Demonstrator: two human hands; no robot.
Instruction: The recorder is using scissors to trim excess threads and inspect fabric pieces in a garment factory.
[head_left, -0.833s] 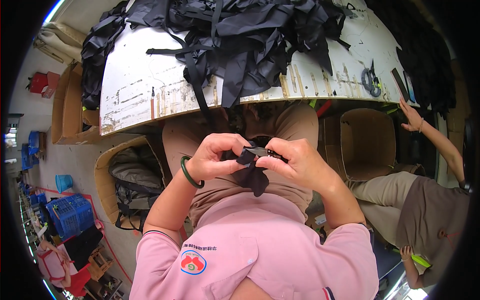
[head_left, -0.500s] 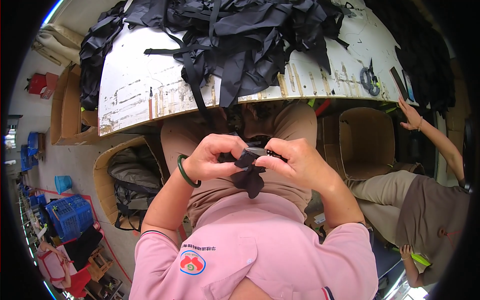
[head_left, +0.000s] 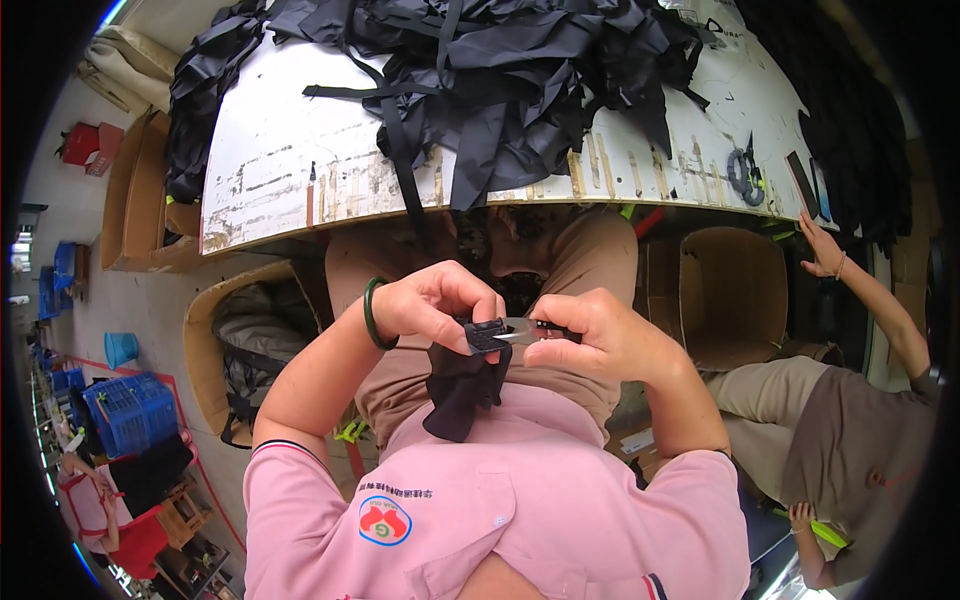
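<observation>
Left hand [head_left: 430, 305] pinching black buckle [head_left: 486, 336] with dangling fabric piece [head_left: 462, 388]; right hand [head_left: 600, 335] closed on snips [head_left: 525, 331] at buckle edge. Trimming apparently underway; fabric pile [head_left: 520, 70] on counter [head_left: 300, 170] beyond hands.

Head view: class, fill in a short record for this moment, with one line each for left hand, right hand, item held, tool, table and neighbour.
Left hand: left hand, green bangle on the wrist, pinches the black buckle.
Right hand: right hand holds small metal snips, tips at the buckle.
Item held: black fabric piece hanging below the buckle, over the lap.
Table: worn white table carrying a heap of black straps and fabric; scissors near its right end.
Neighbour: another person's hand reaches toward the table at right.
</observation>
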